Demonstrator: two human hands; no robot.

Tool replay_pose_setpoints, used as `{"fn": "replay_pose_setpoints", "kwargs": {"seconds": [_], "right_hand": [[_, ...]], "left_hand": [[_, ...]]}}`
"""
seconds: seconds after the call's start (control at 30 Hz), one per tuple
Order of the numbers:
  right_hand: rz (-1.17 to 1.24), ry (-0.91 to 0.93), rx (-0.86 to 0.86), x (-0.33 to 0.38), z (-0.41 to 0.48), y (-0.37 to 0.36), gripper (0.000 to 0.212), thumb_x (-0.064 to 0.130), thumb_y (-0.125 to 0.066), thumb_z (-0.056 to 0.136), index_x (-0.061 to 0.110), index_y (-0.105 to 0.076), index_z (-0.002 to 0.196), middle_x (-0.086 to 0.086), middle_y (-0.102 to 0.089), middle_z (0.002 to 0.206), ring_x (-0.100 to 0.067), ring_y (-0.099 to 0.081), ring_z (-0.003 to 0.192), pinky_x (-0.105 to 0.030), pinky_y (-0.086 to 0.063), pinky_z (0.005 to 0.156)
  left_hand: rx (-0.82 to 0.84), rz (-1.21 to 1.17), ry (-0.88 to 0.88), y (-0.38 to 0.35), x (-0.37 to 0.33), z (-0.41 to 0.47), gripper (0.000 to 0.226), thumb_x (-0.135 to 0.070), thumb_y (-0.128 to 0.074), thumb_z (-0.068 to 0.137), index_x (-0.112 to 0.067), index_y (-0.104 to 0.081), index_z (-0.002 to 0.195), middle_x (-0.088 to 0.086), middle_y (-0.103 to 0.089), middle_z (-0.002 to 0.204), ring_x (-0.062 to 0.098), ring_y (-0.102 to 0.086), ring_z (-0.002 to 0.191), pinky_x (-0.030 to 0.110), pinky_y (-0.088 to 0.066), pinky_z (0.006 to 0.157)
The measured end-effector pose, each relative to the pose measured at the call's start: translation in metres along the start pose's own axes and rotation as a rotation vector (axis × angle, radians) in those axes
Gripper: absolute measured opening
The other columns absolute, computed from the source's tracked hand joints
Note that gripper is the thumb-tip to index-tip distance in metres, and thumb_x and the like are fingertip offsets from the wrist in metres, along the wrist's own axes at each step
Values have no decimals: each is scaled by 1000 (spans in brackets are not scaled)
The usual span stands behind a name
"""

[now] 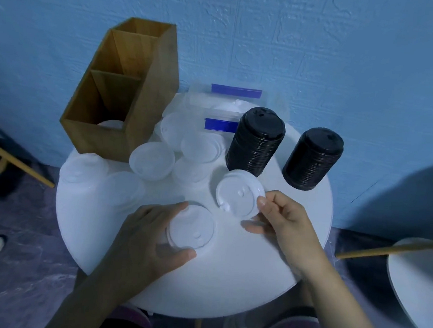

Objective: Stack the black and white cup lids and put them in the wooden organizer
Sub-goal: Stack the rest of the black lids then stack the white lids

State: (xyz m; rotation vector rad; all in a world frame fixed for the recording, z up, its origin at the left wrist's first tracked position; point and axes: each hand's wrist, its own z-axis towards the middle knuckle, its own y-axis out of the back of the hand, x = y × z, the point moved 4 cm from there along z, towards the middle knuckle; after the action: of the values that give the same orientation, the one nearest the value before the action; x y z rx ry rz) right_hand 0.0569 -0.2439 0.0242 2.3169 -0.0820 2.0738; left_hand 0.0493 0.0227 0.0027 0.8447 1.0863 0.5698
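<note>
Head view: right hand (282,218) pinches one white lid (239,194) by its rim, tilted, just right of and beyond the short white stack (190,229) gripped in the left hand (149,238) over the desk (255,271). Judged next: lid travels left and down onto that stack. Lids are thin, round and translucent; the organizer (121,91) stands far left, nearer the left hand.

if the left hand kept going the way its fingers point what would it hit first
Probably the white lid pinched in the right hand: the left hand, gripping its own lid, points up and right toward it. The nearer black lid stack lies beyond.
</note>
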Motion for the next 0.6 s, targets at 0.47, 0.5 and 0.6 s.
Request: {"fn": "replay_pose_setpoints", "kwargs": {"seconds": [0.47,0.5,0.6], "right_hand": [[-276,-191,-73,2,16,16,52,48,-68,92,6,-57,120,-6,-67,73,-23,-64,62,-44,-58,69],[-452,-147,-109,4,16,19,53,56,-66,90,16,-56,125,1,-69,77,-19,-63,63,-44,-55,73],[-874,32,-237,12,14,23,54,61,-61,91,33,-52,136,13,-62,102,-3,-60,81,-32,-44,78]], "left_hand": [[7,-4,-20,1,-2,7,78,-72,-64,69,-46,-41,139,-57,-28,131,-13,-34,116,28,-35,99],[8,-5,-20,1,-2,8,79,-72,-64,69,-46,-41,139,-57,-30,131,-13,-35,116,28,-35,99],[6,-2,-21,1,-3,8,78,-71,-65,69,-43,-46,140,-53,-34,129,-11,-37,116,30,-39,98]]}}
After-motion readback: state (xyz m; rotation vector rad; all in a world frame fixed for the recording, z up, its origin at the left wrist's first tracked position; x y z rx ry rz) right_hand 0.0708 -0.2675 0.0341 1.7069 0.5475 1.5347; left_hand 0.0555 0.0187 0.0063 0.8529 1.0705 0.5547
